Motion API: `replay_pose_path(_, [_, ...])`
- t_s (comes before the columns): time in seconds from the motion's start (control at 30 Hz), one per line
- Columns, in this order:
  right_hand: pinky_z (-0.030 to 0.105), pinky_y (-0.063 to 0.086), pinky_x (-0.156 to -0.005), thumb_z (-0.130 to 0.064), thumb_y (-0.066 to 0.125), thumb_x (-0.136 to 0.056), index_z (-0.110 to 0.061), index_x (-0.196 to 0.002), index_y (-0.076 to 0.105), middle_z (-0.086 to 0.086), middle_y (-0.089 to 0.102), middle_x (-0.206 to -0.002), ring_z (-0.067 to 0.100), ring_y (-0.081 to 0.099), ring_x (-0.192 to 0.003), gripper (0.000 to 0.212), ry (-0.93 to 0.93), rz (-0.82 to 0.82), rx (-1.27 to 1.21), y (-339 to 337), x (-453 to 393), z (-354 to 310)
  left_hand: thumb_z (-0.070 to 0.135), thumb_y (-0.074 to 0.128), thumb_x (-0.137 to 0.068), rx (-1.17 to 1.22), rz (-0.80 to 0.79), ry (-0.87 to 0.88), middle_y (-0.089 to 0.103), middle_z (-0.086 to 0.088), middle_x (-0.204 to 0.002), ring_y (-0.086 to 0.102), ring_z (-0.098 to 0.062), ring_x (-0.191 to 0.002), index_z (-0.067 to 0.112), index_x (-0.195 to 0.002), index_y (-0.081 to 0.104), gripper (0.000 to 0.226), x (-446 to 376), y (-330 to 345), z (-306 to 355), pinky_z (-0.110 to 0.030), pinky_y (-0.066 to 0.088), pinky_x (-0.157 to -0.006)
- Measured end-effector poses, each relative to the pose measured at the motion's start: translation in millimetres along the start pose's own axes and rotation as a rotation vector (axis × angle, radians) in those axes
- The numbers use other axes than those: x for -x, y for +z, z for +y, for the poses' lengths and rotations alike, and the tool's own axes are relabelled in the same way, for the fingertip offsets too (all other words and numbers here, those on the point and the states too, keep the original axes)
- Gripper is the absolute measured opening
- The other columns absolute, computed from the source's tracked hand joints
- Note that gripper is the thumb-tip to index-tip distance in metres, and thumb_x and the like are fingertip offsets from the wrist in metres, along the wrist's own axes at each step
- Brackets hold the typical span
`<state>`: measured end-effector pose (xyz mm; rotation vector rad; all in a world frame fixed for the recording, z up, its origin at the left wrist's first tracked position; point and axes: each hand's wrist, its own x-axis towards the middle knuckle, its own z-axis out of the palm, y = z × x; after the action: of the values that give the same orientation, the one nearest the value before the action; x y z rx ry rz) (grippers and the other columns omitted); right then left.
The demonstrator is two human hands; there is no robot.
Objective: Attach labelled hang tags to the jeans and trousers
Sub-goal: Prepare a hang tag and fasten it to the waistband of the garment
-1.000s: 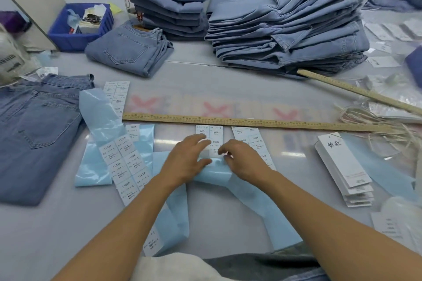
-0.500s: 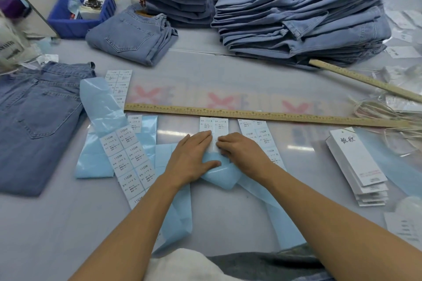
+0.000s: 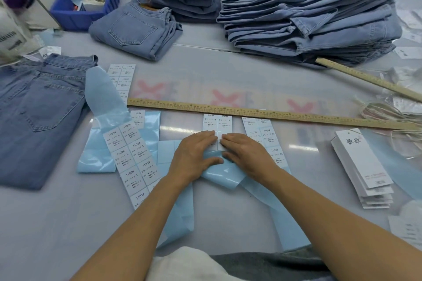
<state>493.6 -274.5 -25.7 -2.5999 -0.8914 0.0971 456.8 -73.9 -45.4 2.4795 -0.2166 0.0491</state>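
Your left hand (image 3: 196, 155) and right hand (image 3: 245, 155) lie flat, fingertips together, gripping nothing, on the sticker sheet (image 3: 217, 124) below the ruler (image 3: 251, 113). Pin the backing with 1 hand; peel 1 sticker cleanly. Hang tags (image 3: 362, 164) wait right.

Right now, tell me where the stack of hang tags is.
In the head view the stack of hang tags lies on the table's right side, right of the right hand, just below the long wooden ruler.
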Motion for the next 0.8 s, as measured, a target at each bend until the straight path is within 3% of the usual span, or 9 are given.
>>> replay_pose_path(0.23, [0.042, 0.056, -0.093, -0.016, 0.073, -0.091, -0.009, -0.117, 0.075, 0.008, 0.072, -0.124, 0.030, 0.065, -0.117, 0.026, -0.042, 0.067, 0.021, -1.9, 0.5, -2.6, 0.048, 0.085, -0.076, -0.037, 0.012, -0.018, 0.062, 0.000, -0.142, 0.054, -0.019, -0.133, 0.016, -0.136, 0.064, 0.072, -1.1, -0.8, 2.0, -0.038, 0.040, -0.114])
replay_pose_path(0.37, [0.037, 0.051, -0.098, -0.022, 0.072, -0.092, -0.015, -0.116, 0.076, -0.002, 0.072, -0.123, 0.020, 0.063, -0.118, 0.025, 0.075, -0.004, -0.100, -8.7, -7.6, 1.2, 0.044, 0.088, -0.073, -0.024, 0.019, -0.020, 0.066, -0.002, -0.136, 0.059, -0.021, -0.128, 0.014, -0.134, 0.065, 0.072, -3.0, -2.1, 3.2, -0.039, 0.043, -0.110])
replay_pose_path(0.43, [0.035, 0.051, -0.097, -0.021, 0.073, -0.090, -0.017, -0.109, 0.078, -0.006, 0.074, -0.116, 0.016, 0.066, -0.110, 0.020, 0.169, -0.045, -0.206, -15.1, -14.5, 2.2, 0.043, 0.089, -0.072, -0.019, 0.026, -0.016, 0.066, -0.002, -0.135, 0.059, -0.021, -0.127, 0.014, -0.133, 0.065, 0.071, -2.9, -2.4, 3.8, -0.038, 0.043, -0.111])
replay_pose_path(0.63, [0.035, 0.053, -0.090, -0.022, 0.069, -0.092, -0.015, -0.099, 0.078, -0.002, 0.076, -0.101, 0.016, 0.068, -0.094, 0.013, 0.272, -0.073, -0.249, -25.1, -26.1, -3.1, 0.047, 0.086, -0.075, -0.025, -0.023, -0.035, 0.060, 0.002, -0.142, 0.054, -0.019, -0.131, 0.018, -0.141, 0.058, 0.077, -3.4, -3.9, 2.6, -0.037, 0.040, -0.112])
replay_pose_path(0.7, [0.032, 0.053, -0.085, -0.015, 0.068, -0.091, -0.012, -0.094, 0.077, -0.001, 0.074, -0.093, 0.015, 0.067, -0.087, 0.010, 0.355, 0.034, -0.335, -34.1, -29.5, -0.2, 0.052, 0.083, -0.076, -0.048, -0.065, -0.066, 0.056, 0.004, -0.146, 0.050, -0.020, -0.133, 0.023, -0.147, 0.049, 0.084, -4.1, -5.8, 4.9, -0.037, 0.037, -0.114])
replay_pose_path(0.8, [0.032, 0.051, -0.076, -0.004, 0.064, -0.090, -0.014, -0.083, 0.072, -0.001, 0.068, -0.079, 0.016, 0.061, -0.078, 0.014, 0.681, 0.412, -0.693, -66.6, -26.5, 18.1, 0.055, 0.081, -0.077, -0.073, -0.163, -0.130, 0.045, 0.007, -0.154, 0.042, -0.019, -0.140, 0.029, -0.155, 0.034, 0.094, -8.0, -10.7, 12.6, -0.035, 0.031, -0.118])
